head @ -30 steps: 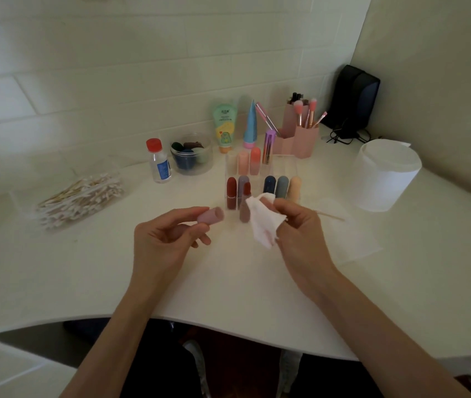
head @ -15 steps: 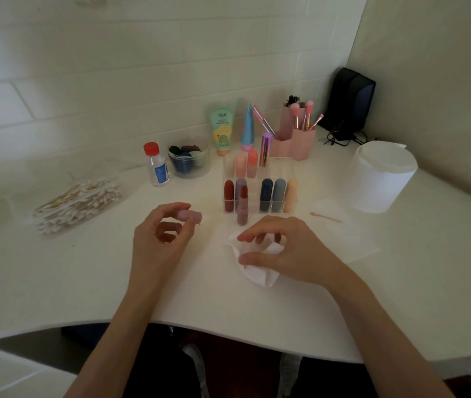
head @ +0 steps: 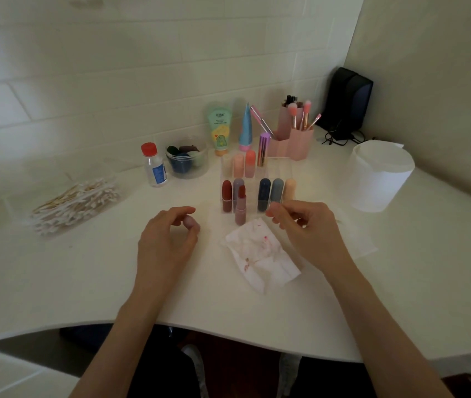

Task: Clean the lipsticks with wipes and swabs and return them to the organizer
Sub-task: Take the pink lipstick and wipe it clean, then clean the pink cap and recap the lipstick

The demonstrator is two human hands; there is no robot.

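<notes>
Head view: the open lipstick stands upright on the table, just in front of the clear organizer. Its long axis is vertical, with the red bullet pointing up and the mauve base down. The capped lipsticks in the organizer also stand vertical, rounded ends up.

The used wipe lies crumpled and red-stained on the table between the hands, just in front of the open lipstick.

The left hand is curled round a small mauve-pink cap. Only one end of the cap shows, so its axis cannot be read.

The right hand hovers at the organizer's front right corner with its fingers bent and thumb and forefinger close together. Whether they pinch anything cannot be made out. This hand hides part of a flat white sheet.

The organizer's clear walls are hard to trace. A pile of cotton swabs lies far left, and a white roll stands far right.
</notes>
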